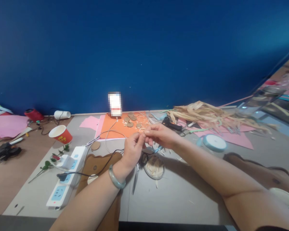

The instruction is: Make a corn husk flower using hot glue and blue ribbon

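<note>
My left hand (132, 150) and my right hand (159, 134) meet above the grey table (178, 199), fingertips pinched together on something small that I cannot make out. A green bangle (116, 178) circles my left wrist. Just below the hands lie a round dish of pale husk pieces (154, 166) and a pair of scissors (135, 179). Behind the hands an orange sheet (115, 128) carries several brown discs (130, 120) and straw bits.
A white power strip (66, 178) with plugged cables lies at left, near a red paper cup (61, 134) and an artificial rose (53, 158). A heap of dried husks (207, 114) on pink paper, a black glue gun (171, 124) and a ribbon roll (214, 142) sit right. A phone (115, 103) leans on the blue wall.
</note>
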A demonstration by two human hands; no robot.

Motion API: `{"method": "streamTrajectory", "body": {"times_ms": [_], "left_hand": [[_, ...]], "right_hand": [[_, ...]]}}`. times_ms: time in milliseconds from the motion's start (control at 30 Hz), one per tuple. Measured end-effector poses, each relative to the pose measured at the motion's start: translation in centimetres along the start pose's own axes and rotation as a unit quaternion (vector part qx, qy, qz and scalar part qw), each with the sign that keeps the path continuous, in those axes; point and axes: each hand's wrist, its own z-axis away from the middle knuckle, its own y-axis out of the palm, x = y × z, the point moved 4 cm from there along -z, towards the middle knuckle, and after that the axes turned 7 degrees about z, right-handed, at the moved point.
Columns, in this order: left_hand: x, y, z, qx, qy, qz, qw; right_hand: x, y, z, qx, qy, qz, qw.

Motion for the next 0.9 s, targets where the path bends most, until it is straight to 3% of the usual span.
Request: {"method": "streamTrajectory", "body": {"times_ms": [333,600,767,900], "left_hand": [[0.1,0.1,-0.2,0.001,-0.004,0.042,0.999],[1.1,-0.4,-0.3,-0.022,-0.032,-0.007,0.999],[0.9,-0.4,-0.2,-0.023,-0.034,-0.019,0.999],[0.8,-0.5,-0.1,-0.025,-0.029,-0.03,0.999]], "right_hand": [[0.4,0.0,0.0,0.043,-0.019,-0.004,0.999],[0.9,0.2,0.2,-0.089,-0.065,0.116,0.987],[1.2,0.6,0.6,-0.1,-0.091,0.151,0.979],[1.5,1.0,1.1,-0.131,-0.122,0.238,0.955]]}}
